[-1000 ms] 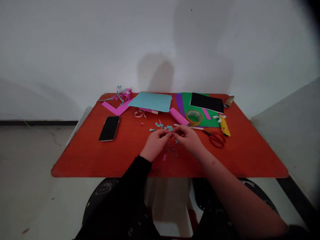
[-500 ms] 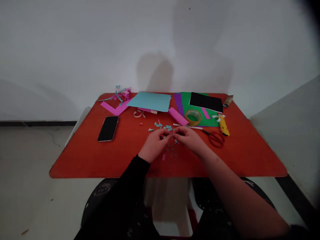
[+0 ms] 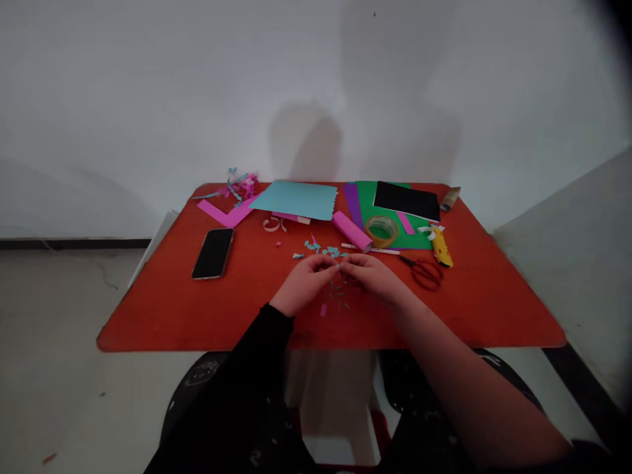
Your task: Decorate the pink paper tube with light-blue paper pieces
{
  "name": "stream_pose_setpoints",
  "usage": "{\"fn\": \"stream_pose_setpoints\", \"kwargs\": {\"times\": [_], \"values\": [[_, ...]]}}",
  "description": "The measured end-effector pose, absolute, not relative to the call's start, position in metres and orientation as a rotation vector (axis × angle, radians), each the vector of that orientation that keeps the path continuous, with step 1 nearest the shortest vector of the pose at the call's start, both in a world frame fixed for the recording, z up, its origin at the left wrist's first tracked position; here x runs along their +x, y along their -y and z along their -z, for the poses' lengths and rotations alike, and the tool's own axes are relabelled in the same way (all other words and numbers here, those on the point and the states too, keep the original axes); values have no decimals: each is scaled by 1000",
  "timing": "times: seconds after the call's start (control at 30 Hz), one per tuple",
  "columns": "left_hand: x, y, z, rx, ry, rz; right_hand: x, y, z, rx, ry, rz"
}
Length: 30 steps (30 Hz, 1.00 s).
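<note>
My left hand (image 3: 310, 280) and my right hand (image 3: 372, 276) meet over the middle of the table. Both are closed, thumb against finger, and their tips pinch a tiny bit of blue paper between them, mostly hidden by the fingers. Just beyond the fingertips lie several small leaf-shaped blue paper pieces (image 3: 332, 251). Thin blue slivers (image 3: 340, 294) are scattered on the near side, with a small pink paper strip (image 3: 323, 310) by them. Right of my right hand rest scissors with dark red handles (image 3: 427, 274) and a white pen (image 3: 385, 251).
A phone (image 3: 213, 253) lies at the left of the red table (image 3: 162, 316). At the back are pink and blue scraps (image 3: 241, 187), a light blue sheet (image 3: 296, 199), a pink roll (image 3: 352, 232), a tape roll (image 3: 382, 230), green paper (image 3: 366, 197), a black sheet (image 3: 407, 200) and a yellow object (image 3: 441, 247).
My fingers have shifted slightly while still pinched together, the right ones now straighter. More of the blue slivers beneath my hands shows. Everything else on the table stays put.
</note>
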<state>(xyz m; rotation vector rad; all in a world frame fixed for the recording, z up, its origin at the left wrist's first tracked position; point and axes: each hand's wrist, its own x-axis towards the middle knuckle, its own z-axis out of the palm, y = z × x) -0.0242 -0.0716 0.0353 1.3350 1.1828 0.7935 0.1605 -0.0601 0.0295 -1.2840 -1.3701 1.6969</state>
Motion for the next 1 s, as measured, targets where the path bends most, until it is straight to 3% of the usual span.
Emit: {"fn": "stream_pose_setpoints", "kwargs": {"times": [0.2, 0.4, 0.57, 0.83, 1.0], "values": [[-33, 66, -31, 1622, -1475, -804, 173, 49, -25, -1594, 1988, -926], [-32, 71, -26, 2178, -1675, -436, 163, 57, -18, -1722, 2354, -474], [-24, 76, -27, 2298, -1820, -235, 143, 67, -12, -1635, 2452, -400], [-23, 78, -29, 2277, -1852, -207, 138, 66, -5, -1580, 2424, -400], [-27, 75, -31, 2194, -1755, -436, 141, 59, -10, -1458, 1993, -847]]}}
